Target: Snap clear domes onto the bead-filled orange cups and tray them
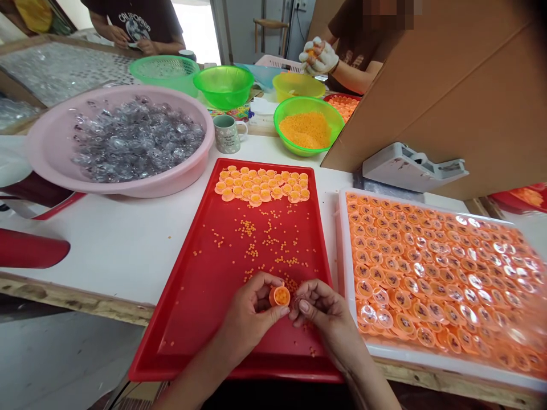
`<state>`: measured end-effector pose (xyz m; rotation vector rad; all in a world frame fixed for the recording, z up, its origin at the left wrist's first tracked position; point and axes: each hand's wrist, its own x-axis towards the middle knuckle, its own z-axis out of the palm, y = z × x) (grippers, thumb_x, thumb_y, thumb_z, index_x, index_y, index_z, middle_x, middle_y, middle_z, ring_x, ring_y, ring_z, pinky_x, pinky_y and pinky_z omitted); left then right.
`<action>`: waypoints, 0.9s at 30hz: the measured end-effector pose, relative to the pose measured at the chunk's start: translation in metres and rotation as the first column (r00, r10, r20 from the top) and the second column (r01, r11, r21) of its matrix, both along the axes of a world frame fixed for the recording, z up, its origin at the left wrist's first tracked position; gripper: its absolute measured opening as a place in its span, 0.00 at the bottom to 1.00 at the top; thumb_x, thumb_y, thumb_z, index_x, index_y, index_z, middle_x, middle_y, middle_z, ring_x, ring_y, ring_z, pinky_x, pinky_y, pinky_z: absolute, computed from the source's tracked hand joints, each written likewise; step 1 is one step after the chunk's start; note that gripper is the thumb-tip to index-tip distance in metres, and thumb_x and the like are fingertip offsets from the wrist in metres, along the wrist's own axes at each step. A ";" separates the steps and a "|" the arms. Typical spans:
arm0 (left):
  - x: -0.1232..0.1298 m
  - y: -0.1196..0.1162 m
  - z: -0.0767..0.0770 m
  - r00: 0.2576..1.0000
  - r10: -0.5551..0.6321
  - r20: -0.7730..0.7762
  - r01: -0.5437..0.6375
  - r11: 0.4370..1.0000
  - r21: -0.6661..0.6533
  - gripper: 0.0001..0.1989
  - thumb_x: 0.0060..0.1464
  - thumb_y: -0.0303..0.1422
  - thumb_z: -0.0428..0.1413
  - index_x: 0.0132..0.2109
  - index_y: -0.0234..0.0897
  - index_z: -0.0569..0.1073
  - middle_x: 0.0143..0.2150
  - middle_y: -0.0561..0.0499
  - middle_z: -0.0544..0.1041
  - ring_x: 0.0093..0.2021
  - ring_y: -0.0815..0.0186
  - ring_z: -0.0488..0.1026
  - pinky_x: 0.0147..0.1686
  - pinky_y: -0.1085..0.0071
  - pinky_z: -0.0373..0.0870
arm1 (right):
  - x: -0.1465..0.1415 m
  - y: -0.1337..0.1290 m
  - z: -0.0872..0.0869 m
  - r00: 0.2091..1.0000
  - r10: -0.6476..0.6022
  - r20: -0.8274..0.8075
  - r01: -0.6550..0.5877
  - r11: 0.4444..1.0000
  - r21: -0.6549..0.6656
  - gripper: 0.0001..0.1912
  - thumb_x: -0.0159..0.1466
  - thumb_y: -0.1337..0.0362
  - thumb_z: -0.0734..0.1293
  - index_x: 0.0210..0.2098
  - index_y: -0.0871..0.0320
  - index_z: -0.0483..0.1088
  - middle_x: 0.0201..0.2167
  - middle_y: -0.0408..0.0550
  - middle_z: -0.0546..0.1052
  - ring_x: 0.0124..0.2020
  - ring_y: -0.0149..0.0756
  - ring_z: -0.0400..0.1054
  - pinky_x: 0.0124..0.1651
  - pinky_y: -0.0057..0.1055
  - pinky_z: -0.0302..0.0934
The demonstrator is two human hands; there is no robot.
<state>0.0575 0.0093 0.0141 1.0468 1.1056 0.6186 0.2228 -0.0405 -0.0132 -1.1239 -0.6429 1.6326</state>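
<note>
Between the thumb and fingers of my left hand (252, 310) is a small orange cup (281, 296) with yellow-orange beads inside. Close beside it, my right hand (322, 313) pinches a small clear plastic cap (302, 302), partly hidden by the fingers. Both hands are above the near part of a red tray (205, 319). Loose orange beads (248, 228) are scattered over the tray. At its far end, several rows of orange cups (260, 185) stand filled with beads.
Left is a pink basin (200, 165) of clear plastic caps (141, 139). A mug (227, 135) and a green bowl (284, 139) of orange beads stand behind the tray. At right, a white tray (348, 296) holds many capped orange cups, beneath a cardboard panel (448, 97). Two people work opposite.
</note>
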 end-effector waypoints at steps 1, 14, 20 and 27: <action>0.000 0.000 0.000 1.000 -0.006 0.000 0.006 1.000 -0.001 0.12 0.46 0.30 0.61 0.40 0.37 0.70 0.35 0.53 0.78 0.37 0.65 0.75 0.40 0.69 0.71 | 0.001 0.000 -0.001 1.000 -0.001 0.001 0.001 1.000 0.003 0.08 0.61 0.62 0.72 0.36 0.58 0.71 0.27 0.44 0.75 0.28 0.31 0.70 0.30 0.26 0.65; -0.001 0.000 -0.006 0.998 -0.022 -0.060 0.025 0.998 0.062 0.12 0.46 0.29 0.61 0.41 0.37 0.71 0.35 0.51 0.78 0.38 0.63 0.76 0.38 0.69 0.72 | 0.003 0.001 -0.005 0.996 -0.014 0.091 0.014 1.000 0.001 0.07 0.60 0.62 0.73 0.37 0.56 0.75 0.29 0.41 0.75 0.29 0.27 0.69 0.34 0.24 0.63; -0.001 -0.001 -0.008 1.000 -0.011 -0.029 0.013 0.998 0.059 0.11 0.46 0.28 0.60 0.40 0.38 0.71 0.36 0.52 0.78 0.39 0.64 0.76 0.39 0.69 0.72 | 0.003 0.003 -0.008 0.999 -0.022 0.046 0.022 1.000 -0.010 0.08 0.59 0.63 0.74 0.33 0.57 0.71 0.28 0.43 0.77 0.28 0.29 0.70 0.33 0.26 0.65; -0.002 0.001 -0.006 0.999 -0.016 -0.052 0.019 0.998 0.054 0.11 0.46 0.28 0.60 0.40 0.37 0.71 0.36 0.52 0.78 0.40 0.63 0.76 0.39 0.70 0.72 | 0.002 0.003 -0.006 0.993 -0.113 0.019 0.114 0.992 -0.055 0.11 0.54 0.64 0.77 0.34 0.57 0.74 0.27 0.41 0.74 0.29 0.28 0.67 0.34 0.23 0.63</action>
